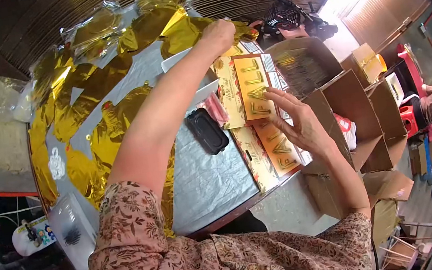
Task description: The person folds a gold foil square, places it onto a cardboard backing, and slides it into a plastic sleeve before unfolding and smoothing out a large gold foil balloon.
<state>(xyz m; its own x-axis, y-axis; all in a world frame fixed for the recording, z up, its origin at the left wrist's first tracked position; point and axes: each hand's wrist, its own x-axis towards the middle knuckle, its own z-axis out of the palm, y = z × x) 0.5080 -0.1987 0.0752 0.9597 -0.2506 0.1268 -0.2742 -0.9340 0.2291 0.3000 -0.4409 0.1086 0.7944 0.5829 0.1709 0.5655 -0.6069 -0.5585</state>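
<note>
At the far side of the table my left hand [218, 36] is closed over the edge of a shiny gold foil balloon [179, 35]; its fingertips are hidden, so I cannot make out what they hold. My right hand [305, 126] is open, with its fingertips at the right edge of an orange FALL card package [253, 83]. Beneath and nearer to me lies a second FALL package [278, 148], partly covered. Left of the packages are a black plastic case [207, 130], a pink packet [215, 107] and a white tray [205, 91], partly hidden behind my left forearm.
Several flat gold foil pieces [80, 164] spread over the grey-covered table [209, 190]. Clear bags with gold foil [95, 28] lie at the back. Open cardboard boxes [350, 101] stand on the right. A bicycle [282, 14] is behind, and another person [430, 101] is at the far right.
</note>
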